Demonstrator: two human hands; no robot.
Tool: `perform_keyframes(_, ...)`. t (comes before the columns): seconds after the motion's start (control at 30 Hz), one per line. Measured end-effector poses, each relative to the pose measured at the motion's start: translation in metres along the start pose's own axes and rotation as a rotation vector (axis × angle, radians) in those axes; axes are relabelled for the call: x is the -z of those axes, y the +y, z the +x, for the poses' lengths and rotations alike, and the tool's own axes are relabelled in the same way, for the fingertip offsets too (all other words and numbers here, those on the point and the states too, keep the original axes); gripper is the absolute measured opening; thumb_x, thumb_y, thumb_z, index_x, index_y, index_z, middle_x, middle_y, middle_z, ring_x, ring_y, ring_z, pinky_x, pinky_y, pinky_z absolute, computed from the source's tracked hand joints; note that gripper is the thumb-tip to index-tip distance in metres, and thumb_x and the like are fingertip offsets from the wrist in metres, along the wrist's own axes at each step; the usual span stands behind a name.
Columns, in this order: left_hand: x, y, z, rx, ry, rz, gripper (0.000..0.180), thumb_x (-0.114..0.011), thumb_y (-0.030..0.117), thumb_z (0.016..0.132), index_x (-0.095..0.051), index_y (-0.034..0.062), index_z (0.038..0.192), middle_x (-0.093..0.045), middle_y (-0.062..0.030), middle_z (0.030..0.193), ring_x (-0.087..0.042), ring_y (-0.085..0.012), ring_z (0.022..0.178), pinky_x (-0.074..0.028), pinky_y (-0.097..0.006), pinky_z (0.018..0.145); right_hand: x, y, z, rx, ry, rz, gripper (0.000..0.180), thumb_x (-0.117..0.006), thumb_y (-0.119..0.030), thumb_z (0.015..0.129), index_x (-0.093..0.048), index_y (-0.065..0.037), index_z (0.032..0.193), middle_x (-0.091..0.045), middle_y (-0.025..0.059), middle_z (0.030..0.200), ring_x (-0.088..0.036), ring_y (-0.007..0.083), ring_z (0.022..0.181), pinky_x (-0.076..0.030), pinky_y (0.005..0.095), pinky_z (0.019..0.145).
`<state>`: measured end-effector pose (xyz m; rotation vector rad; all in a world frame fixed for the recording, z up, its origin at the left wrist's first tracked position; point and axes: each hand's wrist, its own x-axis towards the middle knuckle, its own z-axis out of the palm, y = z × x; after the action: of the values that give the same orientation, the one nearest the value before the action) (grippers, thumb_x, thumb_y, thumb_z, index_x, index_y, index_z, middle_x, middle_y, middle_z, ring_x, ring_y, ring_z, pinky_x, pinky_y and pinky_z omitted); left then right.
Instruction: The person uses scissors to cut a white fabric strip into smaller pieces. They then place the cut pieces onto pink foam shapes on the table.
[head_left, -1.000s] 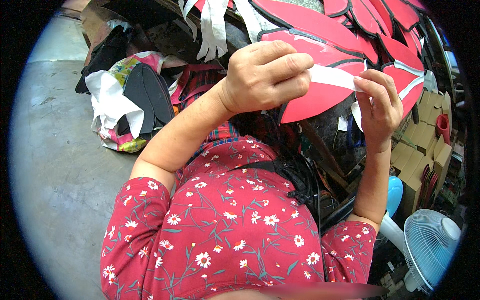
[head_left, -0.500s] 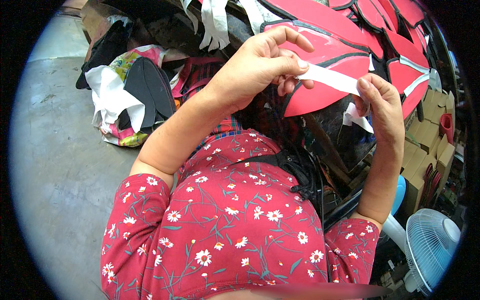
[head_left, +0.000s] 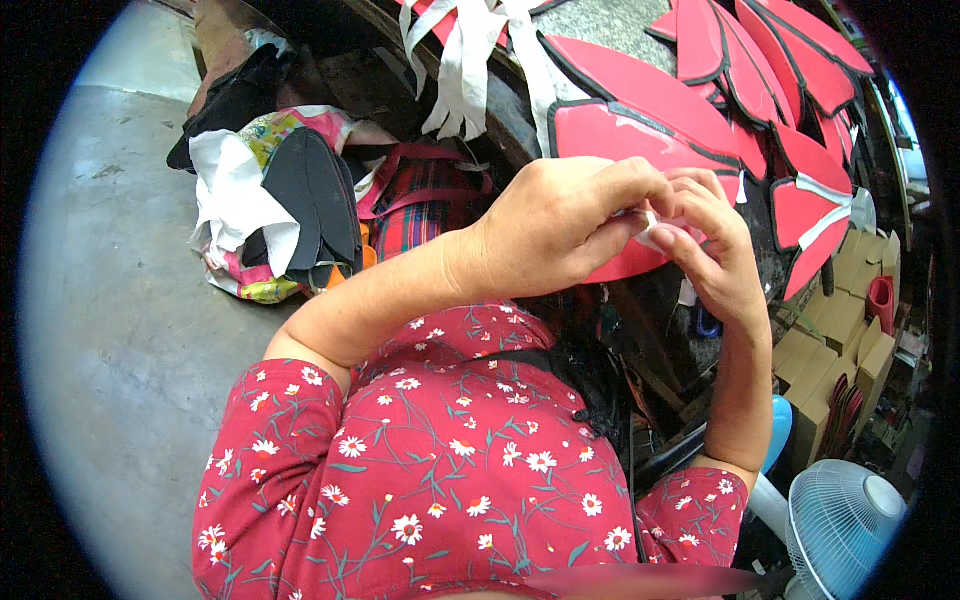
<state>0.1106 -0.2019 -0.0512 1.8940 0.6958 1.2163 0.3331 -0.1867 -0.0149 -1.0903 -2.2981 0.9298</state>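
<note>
My left hand and my right hand meet fingertip to fingertip above the workbench. Between them is a small bit of a white strip, pinched by both hands; most of it is hidden by the fingers. Just beyond and partly beneath my hands lies a red panel with black edging, rounded and shiny. Farther right, another red panel bears white strips set in a V shape.
White strips hang from the bench edge. Several red panels overlap at the far right. To the left, a bag holds black pieces and white cloth. Cardboard boxes and a blue fan stand at the right.
My hands have come together and lower. The white strip, stretched between them before, is now bunched at the fingertips. The view has shifted slightly.
</note>
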Motion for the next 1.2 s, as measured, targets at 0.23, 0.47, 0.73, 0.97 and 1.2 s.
perform_keyframes(0.23, 0.009, -0.011, -0.002, 0.121, 0.135, 0.009, 0.022, -0.064, -0.002, 0.091, -0.06, 0.0017, 0.112, -0.066, -0.0066, 0.092, -0.067, -0.0113, 0.081, -0.053, -0.026, 0.071, 0.02, 0.006, 0.024, -0.42, -0.141, 0.387, 0.021, -0.077, -0.017, 0.085, -0.06, -0.005, 0.087, -0.062, -0.0014, 0.085, -0.055, 0.006, 0.075, -0.044, 0.0218, 0.067)
perform_keyframes(0.47, 0.006, -0.026, 0.01, 0.032, 0.259, 0.005, 0.026, -0.063, 0.001, 0.089, -0.057, 0.0042, 0.114, -0.066, -0.0146, 0.083, -0.07, -0.0248, 0.073, -0.054, -0.033, 0.065, 0.015, 0.015, 0.039, -0.225, -0.093, 0.364, 0.018, -0.07, -0.019, 0.093, -0.065, -0.001, 0.092, -0.062, -0.0037, 0.084, -0.055, 0.0061, 0.077, -0.044, 0.0214, 0.069)
perform_keyframes(0.73, 0.005, -0.041, 0.013, -0.105, 0.269, 0.531, 0.035, -0.072, 0.009, 0.081, -0.062, 0.0046, 0.113, -0.063, -0.0127, 0.105, -0.059, -0.0321, 0.097, -0.048, -0.043, 0.088, 0.022, 0.029, 0.056, -0.297, 0.054, -0.154, 0.025, -0.062, -0.023, 0.096, -0.064, 0.002, 0.091, -0.056, 0.0085, 0.069, -0.055, 0.0148, 0.065, -0.044, 0.0306, 0.062)
perform_keyframes(0.97, -0.006, -0.05, 0.006, -0.159, 0.161, 0.791, 0.036, -0.071, 0.009, 0.076, -0.063, 0.0055, 0.111, -0.061, -0.0124, 0.112, -0.058, -0.0312, 0.101, -0.047, -0.042, 0.09, 0.024, 0.05, 0.068, -0.317, 0.013, -0.353, 0.029, -0.063, -0.028, 0.093, -0.066, 0.001, 0.09, -0.058, 0.0179, 0.07, -0.057, 0.0267, 0.063, -0.045, 0.0371, 0.063)
perform_keyframes(1.2, 0.0, -0.044, 0.014, -0.116, 0.037, 0.796, 0.047, -0.07, 0.013, 0.076, -0.059, 0.0027, 0.12, -0.059, -0.0142, 0.119, -0.057, -0.0314, 0.105, -0.047, -0.042, 0.092, 0.034, 0.056, 0.07, -0.356, -0.067, -0.17, 0.03, -0.063, -0.024, 0.096, -0.056, -0.001, 0.079, -0.04, -0.0057, 0.068, -0.036, 0.0051, 0.065, -0.033, 0.0262, 0.056)
